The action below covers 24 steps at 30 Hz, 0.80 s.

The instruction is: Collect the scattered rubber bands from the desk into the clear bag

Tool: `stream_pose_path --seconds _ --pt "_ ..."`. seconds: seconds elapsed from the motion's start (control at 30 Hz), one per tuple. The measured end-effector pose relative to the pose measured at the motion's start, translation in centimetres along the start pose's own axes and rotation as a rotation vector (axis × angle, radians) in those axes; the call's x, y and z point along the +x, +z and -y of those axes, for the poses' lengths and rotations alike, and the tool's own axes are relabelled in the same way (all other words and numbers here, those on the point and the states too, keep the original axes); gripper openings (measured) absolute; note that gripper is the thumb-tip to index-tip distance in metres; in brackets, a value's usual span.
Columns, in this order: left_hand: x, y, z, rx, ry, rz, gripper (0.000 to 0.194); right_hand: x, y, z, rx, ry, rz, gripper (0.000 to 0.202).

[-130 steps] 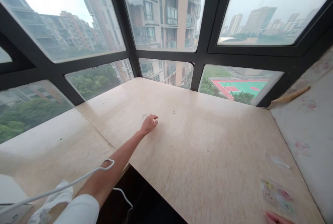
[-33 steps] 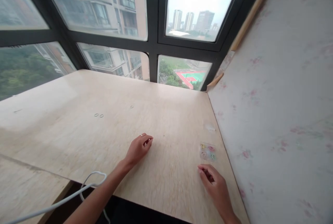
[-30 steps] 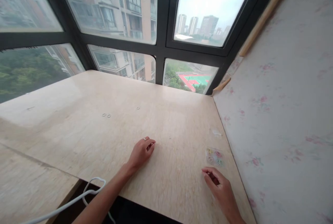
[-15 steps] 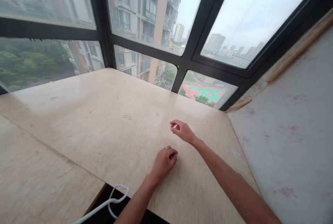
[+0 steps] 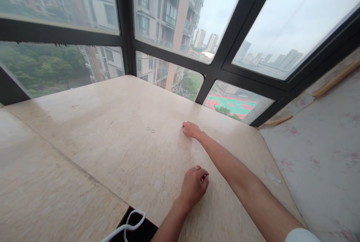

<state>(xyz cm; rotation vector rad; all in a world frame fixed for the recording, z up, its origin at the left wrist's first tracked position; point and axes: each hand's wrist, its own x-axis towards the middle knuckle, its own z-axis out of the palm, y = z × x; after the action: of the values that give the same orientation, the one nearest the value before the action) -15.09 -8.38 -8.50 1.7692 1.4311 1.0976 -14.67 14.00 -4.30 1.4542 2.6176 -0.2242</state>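
Two small thin rings (image 5: 150,130) lie side by side on the pale marble-patterned surface. To their right my right hand (image 5: 191,129) reaches down to the surface, fingertips pinched together at the spot where a third ring lay. That ring is hidden now, and I cannot tell if it is gripped. Nearer to me, my left hand (image 5: 194,184) rests on its side with thumb and fingers curled together. Something small and pale shows between them, too small to name. A finger ring (image 5: 196,167) is on one finger of this hand.
Dark window frames (image 5: 215,71) border the surface at the back. A flowered wall (image 5: 317,159) stands on the right. In front, a white cable (image 5: 132,227) comes out of a dark opening (image 5: 146,229). A seam (image 5: 70,159) crosses the surface at the left.
My right hand has moved left and down onto the third ring's place, its fingers closing. My left hand keeps its curled shape. The view has turned slightly left.
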Motion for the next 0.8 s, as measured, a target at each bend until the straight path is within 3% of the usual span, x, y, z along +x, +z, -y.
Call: stream_pose_path --seconds 0.2,0.4,0.53,0.7,0.8 --pt "0.2 0.1 0.1 0.017 0.0 -0.007 0.018 -1.0 0.0 -0.9 -0.011 -0.044 0.07 0.027" --pt "0.3 0.2 0.3 0.003 -0.001 -0.021 0.018 -4.3 0.9 -1.4 0.138 -0.072 0.067 0.02" --pt "0.3 0.3 0.6 0.011 0.009 -0.028 0.017 -7.7 1.3 -2.6 0.319 -0.075 0.006 0.005" --pt "0.5 0.3 0.7 -0.001 0.041 -0.033 0.017 -13.5 2.1 -4.7 0.626 0.005 -0.108 0.002" --pt "0.6 0.1 0.7 -0.003 0.052 -0.037 0.017 -17.9 3.2 -5.9 0.806 0.114 -0.202 0.012"
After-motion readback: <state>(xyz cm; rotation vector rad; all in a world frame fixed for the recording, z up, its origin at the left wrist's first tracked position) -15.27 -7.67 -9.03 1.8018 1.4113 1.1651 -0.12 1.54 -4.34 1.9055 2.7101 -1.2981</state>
